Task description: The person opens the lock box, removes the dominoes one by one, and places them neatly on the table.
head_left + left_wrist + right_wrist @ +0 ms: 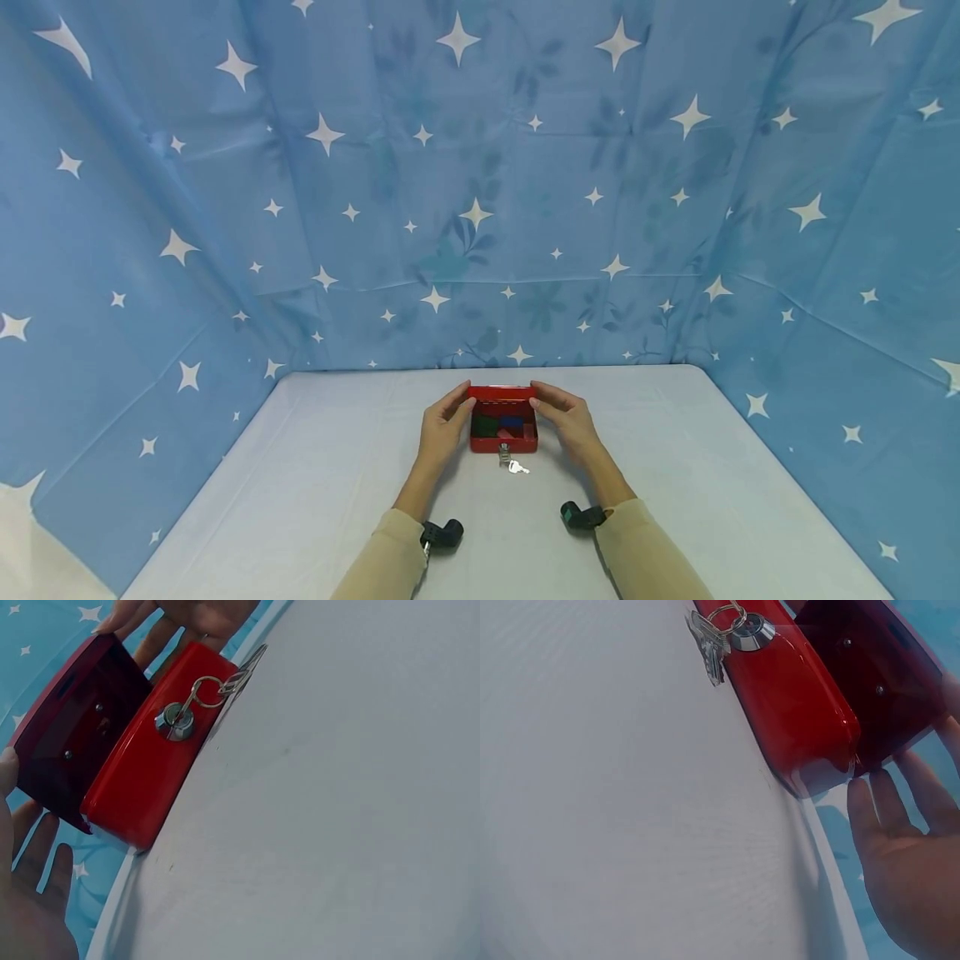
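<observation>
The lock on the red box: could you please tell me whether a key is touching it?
Touching: the left wrist view shows one key inserted in the lock.

The head view looks forward and down from well back, the red box (486, 447) small below centre. The 2 wrist views, close and tilted, share its lock (175, 723): upper left in the left, top centre in the right.

Box (150, 772): red; sits on the white table (322, 787).
Lid (75, 735): raised above the box.
Lock (174, 724): on the box's front.
Keys (238, 677): ringed to the lock.
Left hand (34, 900): at one box end; you hold the lid.
Right hand (202, 619): opposite box end; your fingertips touch the lid.
</observation>
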Demonstrator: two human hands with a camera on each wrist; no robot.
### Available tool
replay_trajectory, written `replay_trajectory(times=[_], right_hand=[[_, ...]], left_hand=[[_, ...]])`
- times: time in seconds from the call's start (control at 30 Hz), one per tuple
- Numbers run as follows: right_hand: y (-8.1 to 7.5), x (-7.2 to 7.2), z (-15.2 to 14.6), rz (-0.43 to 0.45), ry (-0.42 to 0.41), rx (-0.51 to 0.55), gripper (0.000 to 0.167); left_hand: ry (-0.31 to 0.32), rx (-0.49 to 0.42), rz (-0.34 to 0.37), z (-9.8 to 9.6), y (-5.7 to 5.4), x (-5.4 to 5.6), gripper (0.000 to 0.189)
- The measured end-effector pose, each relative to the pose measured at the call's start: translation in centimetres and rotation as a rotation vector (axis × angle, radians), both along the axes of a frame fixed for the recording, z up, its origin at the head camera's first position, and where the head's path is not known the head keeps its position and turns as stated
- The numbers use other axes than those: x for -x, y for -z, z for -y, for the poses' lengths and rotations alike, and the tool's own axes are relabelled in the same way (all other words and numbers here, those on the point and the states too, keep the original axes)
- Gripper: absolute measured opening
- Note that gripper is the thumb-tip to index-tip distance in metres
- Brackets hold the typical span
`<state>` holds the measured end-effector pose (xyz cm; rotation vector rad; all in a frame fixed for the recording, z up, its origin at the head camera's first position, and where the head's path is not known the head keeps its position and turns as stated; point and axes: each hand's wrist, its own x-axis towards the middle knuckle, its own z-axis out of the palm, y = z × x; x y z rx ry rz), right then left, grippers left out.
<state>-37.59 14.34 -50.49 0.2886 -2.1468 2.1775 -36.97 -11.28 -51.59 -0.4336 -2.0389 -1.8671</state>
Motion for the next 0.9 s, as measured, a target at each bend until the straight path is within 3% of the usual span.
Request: replay_trajectory(times=[0.37, 0.63, 0.9], right_hand=[[-0.3, 0.3, 0.6, -0.041, 0.106, 0.03, 0.048], [-0.4, 0.1, 0.7, -0.036, 0.115, 0.06, 0.047], [-0.4, 0.5, 1.3, -0.029, 0.147, 0.072, 0.048]], left_hand=[[-0.073, -0.136, 0.021, -1.1, -0.5, -0.2, 0.038], [-0.123, -0.11, 0.034, -1.7, -0.1, 0.3, 0.038], [-0.156, -0.101, 0.043, -1.6, -0.5, 0.7, 0.039]])
